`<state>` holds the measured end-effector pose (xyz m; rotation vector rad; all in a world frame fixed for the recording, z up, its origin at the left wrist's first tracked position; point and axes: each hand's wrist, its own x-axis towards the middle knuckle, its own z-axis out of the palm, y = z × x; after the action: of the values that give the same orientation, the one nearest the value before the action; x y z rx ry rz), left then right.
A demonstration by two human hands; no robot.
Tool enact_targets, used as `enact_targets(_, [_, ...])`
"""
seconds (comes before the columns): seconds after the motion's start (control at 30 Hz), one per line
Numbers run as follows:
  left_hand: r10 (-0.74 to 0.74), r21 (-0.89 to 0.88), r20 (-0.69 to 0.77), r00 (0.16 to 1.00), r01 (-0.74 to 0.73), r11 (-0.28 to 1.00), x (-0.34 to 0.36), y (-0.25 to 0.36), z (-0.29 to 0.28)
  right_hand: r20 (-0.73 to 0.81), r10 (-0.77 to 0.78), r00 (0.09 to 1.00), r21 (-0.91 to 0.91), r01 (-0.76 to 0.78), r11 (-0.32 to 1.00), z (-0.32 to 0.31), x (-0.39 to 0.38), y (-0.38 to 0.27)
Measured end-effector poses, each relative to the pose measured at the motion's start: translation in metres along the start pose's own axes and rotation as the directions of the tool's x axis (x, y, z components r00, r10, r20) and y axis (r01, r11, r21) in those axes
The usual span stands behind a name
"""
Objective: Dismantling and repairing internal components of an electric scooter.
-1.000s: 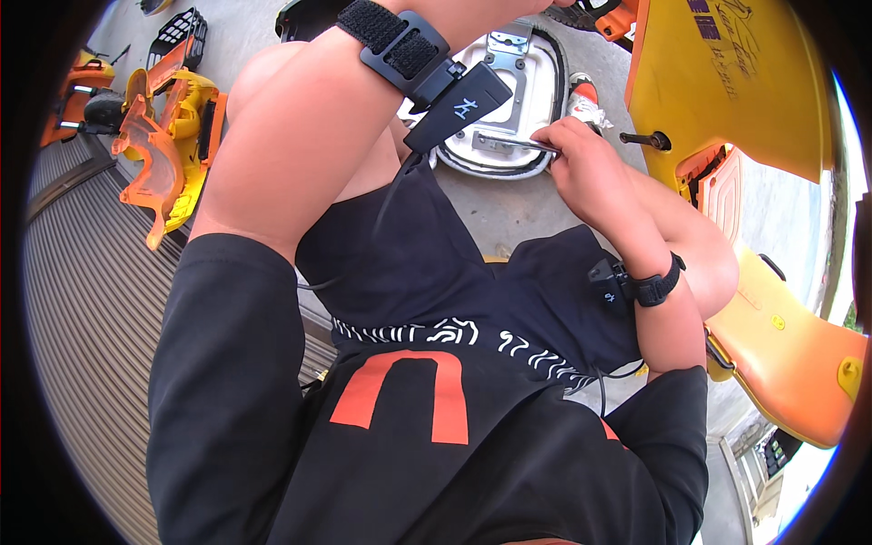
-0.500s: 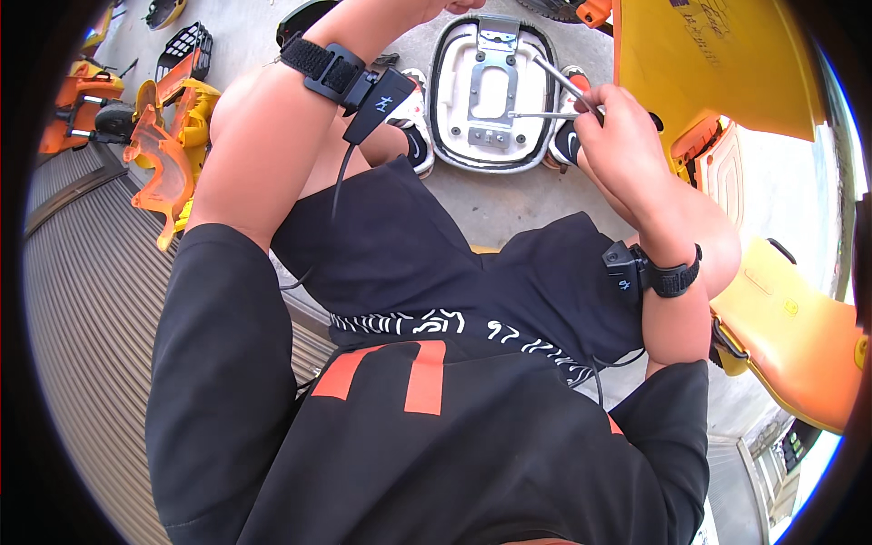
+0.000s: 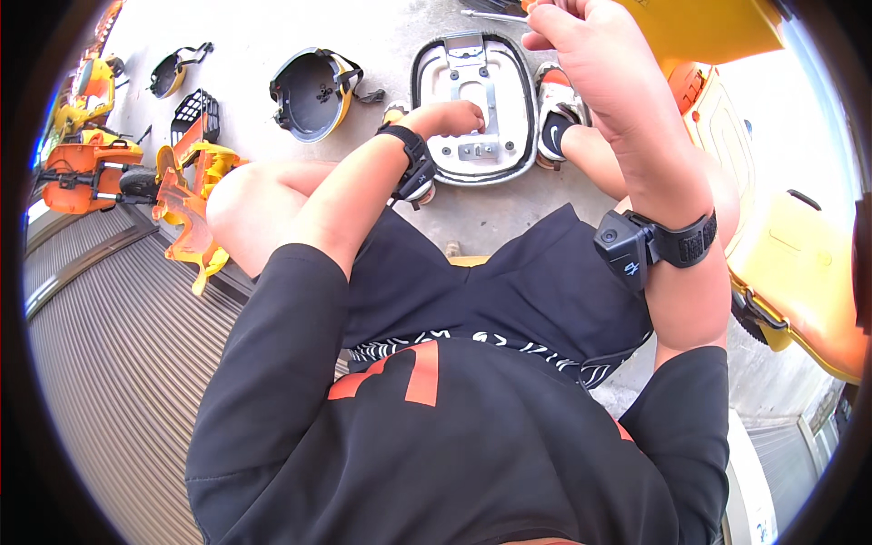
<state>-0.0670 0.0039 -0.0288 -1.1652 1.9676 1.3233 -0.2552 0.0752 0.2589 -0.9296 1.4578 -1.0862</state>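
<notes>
On the ground between my feet lies an upturned seat (image 3: 427, 86), oval, with a white underside, a dark rim and metal brackets bolted along its middle. My left hand (image 3: 451, 118) hovers over its centre left, fingers curled together; anything inside them is hidden. Beyond the seat's upper right edge, my right hand (image 3: 590, 41) is raised near the top of the view, closed around a screwdriver (image 3: 495, 15). Its thin metal shaft points left, and a bit of orange handle shows at the fingers.
A helmet (image 3: 313, 95) lies upside down left of the seat, with a smaller one (image 3: 168, 73) farther off. Orange and yellow vehicle parts (image 3: 186, 213) and a black basket (image 3: 195, 118) stand at left. Yellow panels (image 3: 790, 272) line the right, corrugated metal (image 3: 136, 345) the lower left.
My left hand has come down from the top edge onto the seat. My right hand has lifted away from the seat, up and forward; two metal shafts showed from it before, one now.
</notes>
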Motion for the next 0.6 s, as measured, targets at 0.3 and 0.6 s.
enact_targets(0.3, [0.162,0.613,-0.239,0.957,0.019,0.79,0.066,-0.026,0.101,0.008,0.168,0.986,0.005,-0.168,0.986,-0.01,-0.012,-0.025])
enact_targets(0.6, [0.298,0.723,-0.142,0.944,-0.107,0.683,0.082,-0.042,0.1,-0.007,0.149,0.989,-0.061,-0.149,0.987,-0.011,-0.01,-0.022])
